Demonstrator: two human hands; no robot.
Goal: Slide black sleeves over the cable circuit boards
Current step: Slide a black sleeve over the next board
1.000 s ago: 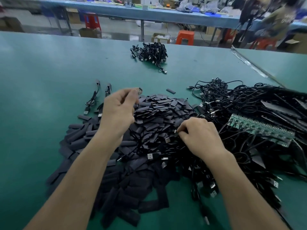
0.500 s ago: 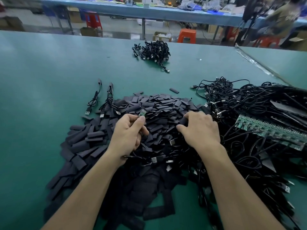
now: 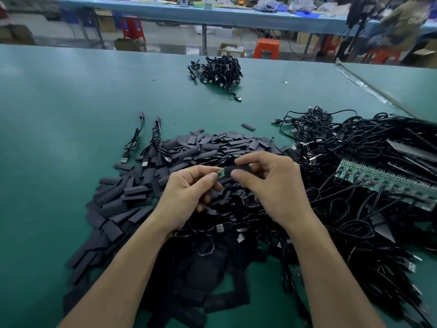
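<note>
Left hand [image 3: 189, 195]: centre of the frame, fingers curled, pinching a small green circuit board [image 3: 221, 173].
Right hand [image 3: 272, 185]: just right of it, thumb and fingers gripping a black sleeve [image 3: 238, 170].
Sleeve and board: the sleeve's left end meets the board; any overlap is too small to tell.
Sleeve pile [image 3: 142, 197]: under both hands, spreading to the lower left.
Cable tangle [image 3: 354, 150]: fills the right side, with a green board panel [image 3: 383, 178] lying on it.
Cable bundle [image 3: 217, 69]: upper centre, well apart, on the green table [image 3: 59, 102].
</note>
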